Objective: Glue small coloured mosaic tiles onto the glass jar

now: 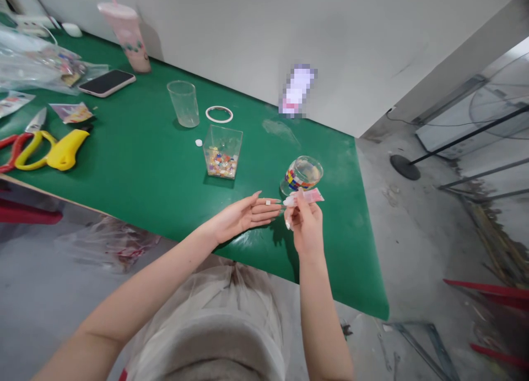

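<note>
Palm up and fingers stretched out, my left hand [252,215] is over the near part of the green table. A small white mosaic tile [268,202] lies on its fingers, not gripped. My right hand [306,221] pinches a small pink glue tube [313,196], its white nozzle pointing left at the left fingertips. Just beyond the tube stands a round glass [303,172] with a band of coloured tiles around it, partly hidden by the right hand. Farther left, a clear square cup [223,150] holds many small coloured tiles.
A clear tumbler [184,104], a white ring [219,114] and a white cap [199,142] are farther back. Scissors [33,141], a phone [107,83], a pink drink cup [128,37] and plastic bags [37,61] lie left. A lit, blurred screen [297,90] leans on the wall.
</note>
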`<state>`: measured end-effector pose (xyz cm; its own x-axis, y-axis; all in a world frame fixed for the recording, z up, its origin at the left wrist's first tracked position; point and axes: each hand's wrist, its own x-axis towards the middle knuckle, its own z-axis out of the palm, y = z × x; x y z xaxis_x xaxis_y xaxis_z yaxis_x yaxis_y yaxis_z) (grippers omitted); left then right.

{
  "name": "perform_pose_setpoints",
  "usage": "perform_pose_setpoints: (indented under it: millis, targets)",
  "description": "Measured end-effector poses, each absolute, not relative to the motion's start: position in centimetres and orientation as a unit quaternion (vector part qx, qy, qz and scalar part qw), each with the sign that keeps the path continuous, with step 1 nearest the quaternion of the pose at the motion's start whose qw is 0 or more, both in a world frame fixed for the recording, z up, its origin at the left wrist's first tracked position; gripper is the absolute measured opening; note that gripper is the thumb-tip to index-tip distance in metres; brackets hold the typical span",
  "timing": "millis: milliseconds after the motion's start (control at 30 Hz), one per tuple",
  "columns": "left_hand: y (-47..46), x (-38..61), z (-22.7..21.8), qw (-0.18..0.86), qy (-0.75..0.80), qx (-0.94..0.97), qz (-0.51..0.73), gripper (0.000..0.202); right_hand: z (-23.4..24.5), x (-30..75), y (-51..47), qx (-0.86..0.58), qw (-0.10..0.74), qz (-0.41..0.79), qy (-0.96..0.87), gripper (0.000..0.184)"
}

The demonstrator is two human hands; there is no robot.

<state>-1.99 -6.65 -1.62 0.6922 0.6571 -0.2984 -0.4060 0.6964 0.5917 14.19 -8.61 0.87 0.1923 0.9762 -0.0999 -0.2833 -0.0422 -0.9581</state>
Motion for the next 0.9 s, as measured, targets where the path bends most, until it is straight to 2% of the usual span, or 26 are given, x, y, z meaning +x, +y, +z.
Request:
perform_pose_setpoints:
  millis: [167,400,600,900]
  targets:
    - [-6.6,-2.0,-1.9,0.898,0.236,0.214,0.303,0.043,0.7,13.7,-8.5,-0.525,0.593,0.5,-0.351,0.04]
    - [-6.8,-1.9,-1.7,0.908,0.208,0.204,0.302,0.027,0.3,13.4,-8.6,-0.561,0.571,0.446,-0.401,0.037]
    - [-6.9,-2.0,-1.8,0.911,0.196,0.211,0.296,0.031,-0.3,13.5,-8.7,-0.593,0.546,0.38,-0.453,0.037]
    - [-7.2,-2.0,-1.3,0.92,0.166,0.231,0.271,0.034,-0.2,13.5,-8.8,-0.62,0.539,0.316,-0.474,0.05]
